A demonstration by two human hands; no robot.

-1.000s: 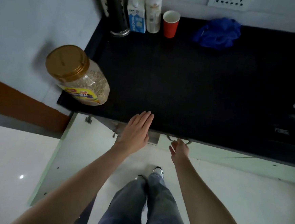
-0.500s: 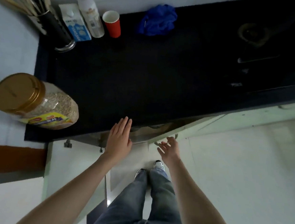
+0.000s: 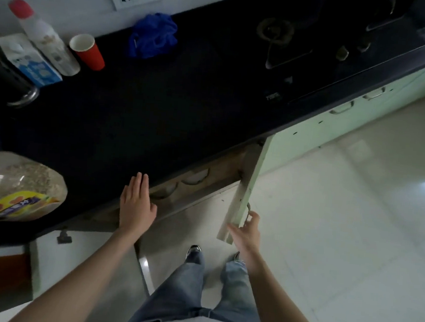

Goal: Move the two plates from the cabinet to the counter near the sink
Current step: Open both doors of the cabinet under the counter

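Observation:
Two plates show only as pale curved rims inside the open cabinet under the counter, one [image 3: 195, 177] to the right of the other [image 3: 165, 192]; the rest of each is hidden. My left hand [image 3: 136, 205] lies flat and empty on the front edge of the black counter [image 3: 133, 119], just left of the plates. My right hand [image 3: 247, 230] holds the free edge of the pale green cabinet door [image 3: 248, 189], thumb by its metal handle [image 3: 248, 212]. The door stands swung out toward me.
On the counter stand a grain jar [image 3: 18, 191] at the left, a milk carton [image 3: 29, 64], a white bottle [image 3: 44, 38], a red cup [image 3: 87, 52], a blue cloth [image 3: 153, 36] and a gas hob [image 3: 317, 42]. A second open door [image 3: 83, 265] is at the lower left.
The right-hand cabinet door has swung wide open with my right hand on it, showing the plates. The view has turned right along the counter. My left hand stays on the counter edge.

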